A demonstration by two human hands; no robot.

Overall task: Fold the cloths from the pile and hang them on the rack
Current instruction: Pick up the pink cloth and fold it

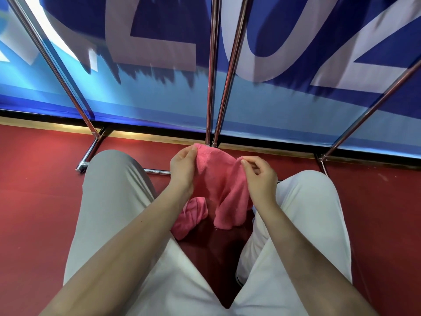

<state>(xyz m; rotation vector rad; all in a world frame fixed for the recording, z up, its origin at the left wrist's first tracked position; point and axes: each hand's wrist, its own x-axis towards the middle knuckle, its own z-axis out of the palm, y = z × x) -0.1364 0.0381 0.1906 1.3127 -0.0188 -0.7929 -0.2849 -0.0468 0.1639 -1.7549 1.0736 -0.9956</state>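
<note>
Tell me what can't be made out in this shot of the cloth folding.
Head view:
- Rack: its top rails are cut off by the upper edge.
- Second pink cloth: partly behind the left forearm.
- Held pink cloth: its corners are covered by the left hand and right hand.
- Banner: lettering blurred and cropped.

Straight ahead two chrome poles [219,71] rise side by side, blocking the middle. Wide gaps open on either flank, out to the slanted pole [53,65] at left and another [373,108] at right. Down low, both knees [114,179] box in the floor [34,190] gap, and a crumpled pink cloth [191,216] lies there.
</note>
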